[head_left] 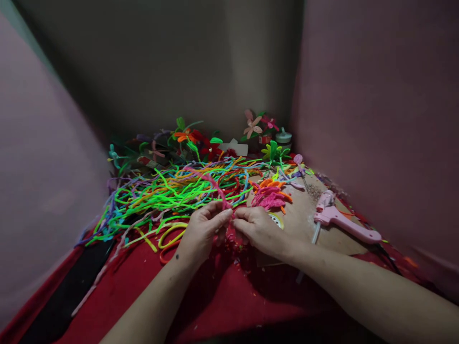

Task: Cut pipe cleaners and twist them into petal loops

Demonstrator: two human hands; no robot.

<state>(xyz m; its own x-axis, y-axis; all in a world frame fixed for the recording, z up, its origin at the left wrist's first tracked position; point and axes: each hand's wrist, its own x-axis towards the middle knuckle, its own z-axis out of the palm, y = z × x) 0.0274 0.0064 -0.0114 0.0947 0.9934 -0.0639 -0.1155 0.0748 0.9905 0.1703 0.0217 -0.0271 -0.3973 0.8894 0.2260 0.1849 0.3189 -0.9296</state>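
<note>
hands: here they are, nearly meeting, fingertips drawn in narrow; the left hand (204, 227) and the right hand (255, 228) both pinch a pink fuzzy stem (218, 185).
pink stem: soft, bristly, gently curved, rising from the fingertips and leaning over the heap; its lower end is mostly hidden by the hands.
heap: and what a tangle, fuzzy stems (172, 191) in neon green, orange, blue and lilac, thin and bendy, just beyond the left hand.
loops: a yellow stem (167, 234) curls round beside the left wrist.
petals: magenta and orange fuzzy pieces (268, 197) bunch up on flat brown cardboard (299, 224), just past the right hand.
glue gun: smooth pink plastic (344, 224), lying on its side, a translucent stick (316, 232) poking out.
back row: fuzzy flowers (253, 125) with rounded petals, up by the wall.
underneath: red cloth (215, 306), flecked with tiny scraps.
</note>
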